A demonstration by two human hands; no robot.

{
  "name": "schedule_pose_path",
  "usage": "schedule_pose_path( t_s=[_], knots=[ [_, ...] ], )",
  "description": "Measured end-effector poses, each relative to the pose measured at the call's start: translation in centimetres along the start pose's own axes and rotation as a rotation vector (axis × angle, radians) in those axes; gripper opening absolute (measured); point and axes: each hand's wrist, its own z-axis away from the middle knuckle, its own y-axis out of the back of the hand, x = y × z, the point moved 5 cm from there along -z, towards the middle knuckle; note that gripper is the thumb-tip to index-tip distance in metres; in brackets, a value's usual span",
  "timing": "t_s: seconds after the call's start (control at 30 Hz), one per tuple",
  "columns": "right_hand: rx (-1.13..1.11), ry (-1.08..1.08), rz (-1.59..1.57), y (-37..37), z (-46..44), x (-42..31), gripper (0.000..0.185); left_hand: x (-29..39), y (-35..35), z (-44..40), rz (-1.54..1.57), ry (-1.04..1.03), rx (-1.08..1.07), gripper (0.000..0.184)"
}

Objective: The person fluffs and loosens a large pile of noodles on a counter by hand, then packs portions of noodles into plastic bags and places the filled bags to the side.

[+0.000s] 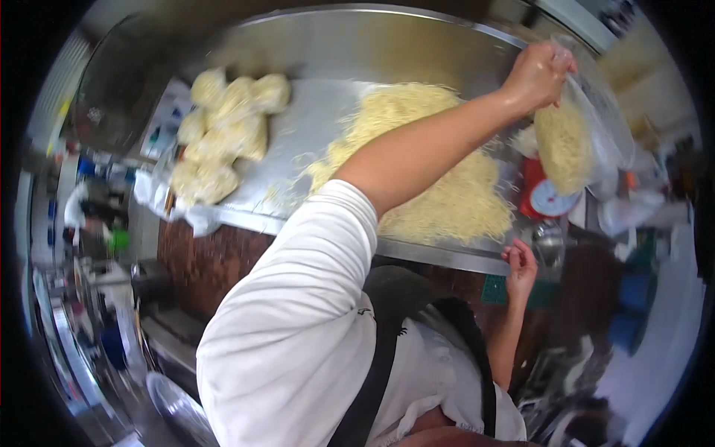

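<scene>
My left hand (538, 74) is closed around the gathered top of a clear plastic bag of noodles (564, 153), with my left arm stretched across to the upper right. The bag hangs in front of a red dial scale (532, 186) and partly hides it. A wide heap of loose pale yellow noodles (447, 197) covers the middle of the metal table (313, 112), partly behind my forearm. Lower down, by the table's front right corner, is my right hand (521, 262). Its fingers are loosely bent and apart, and I see nothing in them.
Several filled bags of noodles (234, 127) are piled on the table's left side. A raised metal wall (357, 37) runs along the back. A metal bowl (550, 242) sits beside the front right corner. Clear plastic bags (629, 212) lie at the far right.
</scene>
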Motion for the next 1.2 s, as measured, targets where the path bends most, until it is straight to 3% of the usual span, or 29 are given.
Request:
schedule_pose_path(
  t_s=[0.03, 0.1, 0.13, 0.17, 0.2, 0.23, 0.27, 0.3, 0.33, 0.37, 0.4, 0.43, 0.47, 0.5, 0.57, 0.6, 0.67, 0.7, 0.73, 0.77, 0.8, 0.83, 0.9, 0.93, 0.97, 1.0, 1.1, 1.17, 1.2],
  knots=[
    [-0.047, 0.013, -0.014, -1.4, -0.5, -0.4, 0.025, 1.9, 2.8, 0.4, 0.090, 0.059, 0.017, 0.027],
    [-0.103, 0.029, -0.045, -3.3, -1.5, -1.2, 0.025, 5.7, 10.0, 1.0, -0.116, 0.059, -0.005, 0.023],
    [-0.140, 0.047, -0.033, -4.9, -2.1, -1.9, 0.025, 8.7, 13.2, 1.6, -0.373, 0.007, 0.010, 0.024],
    [-0.171, 0.064, -0.020, -6.4, -2.8, -2.8, 0.025, 7.7, 17.1, 0.5, -0.474, -0.405, -0.055, 0.019],
    [-0.200, 0.079, -0.006, -7.8, -3.4, -3.8, 0.026, 8.2, 20.6, 1.0, -0.570, -0.321, -0.101, 0.019],
    [-0.205, 0.078, 0.008, -9.3, -3.9, -5.0, 0.025, 8.6, 24.9, 1.1, -0.790, -0.043, -0.072, 0.021],
    [-0.206, 0.075, 0.019, -11.0, -4.1, -6.5, 0.025, 9.5, 29.1, 1.5, -0.995, 0.025, -0.028, 0.022],
    [-0.209, 0.067, 0.031, -12.2, -4.0, -7.3, 0.024, 7.5, 35.4, 1.0, -1.250, -0.259, -0.103, 0.023],
    [-0.222, 0.086, 0.063, -13.2, -4.0, -7.9, 0.023, 8.9, 39.2, 0.9, -1.460, 0.024, 0.080, 0.021],
    [-0.227, 0.105, 0.093, -14.1, -3.9, -8.3, 0.022, 9.1, 44.5, 0.7, -1.683, 0.167, 0.202, 0.019],
    [-0.234, 0.116, 0.128, -14.6, -3.4, -8.4, 0.022, 8.2, 50.7, 0.4, -1.840, 0.025, 0.230, 0.025],
    [-0.247, 0.083, 0.161, -14.9, -2.8, -8.4, 0.021, 8.0, 53.4, 0.7, -1.978, -0.028, 0.095, 0.026],
    [-0.257, 0.055, 0.191, -15.3, -2.4, -8.4, 0.020, 7.1, 56.4, 1.6, -1.889, 0.261, 0.315, 0.028],
    [-0.272, 0.024, 0.222, -15.5, -1.8, -8.3, 0.020, 4.9, 59.2, 2.4, -1.809, 0.385, 0.448, 0.027],
    [-0.304, 0.013, 0.258, -15.4, -0.6, -8.3, 0.019, -5.4, 62.6, 5.5, -1.905, 0.341, 0.092, 0.032],
    [-0.320, 0.015, 0.273, -15.1, -0.5, -8.3, 0.019, -8.9, 59.7, 7.8, -1.588, 0.286, 0.377, 0.049],
    [-0.333, 0.020, 0.297, -14.2, -0.5, -7.8, 0.020, -13.9, 48.2, 11.7, -1.514, -0.013, 0.322, 0.069],
    [-0.331, 0.029, 0.311, -13.6, -0.4, -7.5, 0.020, -14.5, 40.8, 13.8, -1.239, 0.674, 0.043, 0.072],
    [-0.316, 0.032, 0.326, -12.5, -0.4, -7.2, 0.021, -16.6, 34.3, 17.0, -1.171, 0.585, -0.113, 0.069],
    [-0.301, 0.064, 0.403, -11.5, -0.5, -8.1, 0.021, -15.3, 27.3, 19.5, -0.936, 0.695, -0.211, 0.069],
    [-0.286, 0.084, 0.424, -9.9, -0.7, -7.8, 0.022, -17.5, 22.7, 23.3, -0.765, 0.356, -0.258, 0.062],
    [-0.248, 0.093, 0.450, -7.8, -1.3, -7.2, 0.022, -18.2, 18.3, 25.4, -0.654, 0.682, -0.483, 0.055],
    [-0.137, 0.165, 0.468, -2.3, -2.2, -6.2, 0.023, -17.1, 10.3, 29.4, -0.275, 0.782, -0.674, 0.044],
    [-0.075, 0.100, 0.500, 1.4, -2.9, -5.5, 0.023, -16.1, 7.2, 30.5, -0.089, 0.873, -0.662, 0.040],
    [-0.019, -0.030, 0.449, 5.6, -4.1, -4.5, 0.023, -16.1, 5.1, 31.6, -0.019, 0.923, -0.672, 0.038],
    [0.110, 0.122, 0.437, 10.3, -5.2, -3.6, 0.024, -15.6, 2.7, 32.1, -0.041, 0.956, -0.722, 0.038],
    [0.455, 0.262, 0.390, 25.6, -11.8, -0.9, 0.019, -17.1, -1.5, 32.7, -0.119, 1.103, -0.705, 0.036],
    [0.702, 0.130, 0.509, 36.4, -17.9, 2.2, 0.022, -18.2, -4.0, 32.0, -0.201, 1.146, -0.601, 0.035],
    [0.836, 0.192, 0.623, 40.8, -20.5, 2.4, 0.026, -18.6, -5.1, 31.5, -0.242, 1.170, -0.551, 0.035]
  ],
)
